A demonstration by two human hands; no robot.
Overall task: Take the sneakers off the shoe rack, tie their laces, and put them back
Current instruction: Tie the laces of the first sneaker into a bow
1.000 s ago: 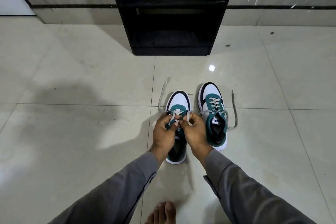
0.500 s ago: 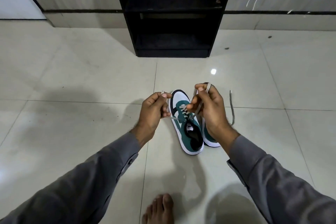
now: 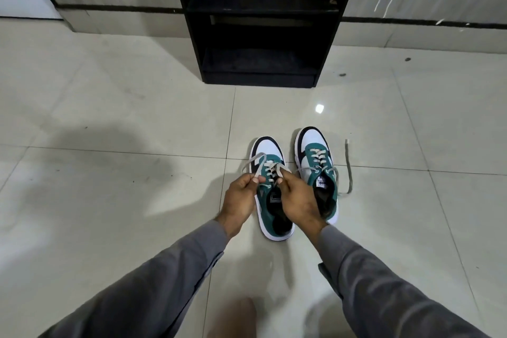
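Two green, white and black sneakers stand side by side on the tiled floor, toes pointing away from me. Over the left sneaker (image 3: 267, 149), my left hand (image 3: 240, 197) pinches a looped grey lace (image 3: 256, 162), and my right hand (image 3: 297, 200) pinches the other lace end above the tongue. The right sneaker (image 3: 315, 151) stands untouched, its loose lace (image 3: 349, 167) trailing on the floor to its right. My right hand hides part of its heel.
A black shoe rack (image 3: 260, 22) with bare shelves stands against the wall straight ahead, a short way beyond the sneakers. My bare foot (image 3: 238, 315) shows blurred at the bottom edge. Glossy floor tiles stretch to both sides.
My hands, pulled apart and raised half a second ago with the laces taut, have come back down together over the left sneaker. That sneaker sits straighter beside the other one.
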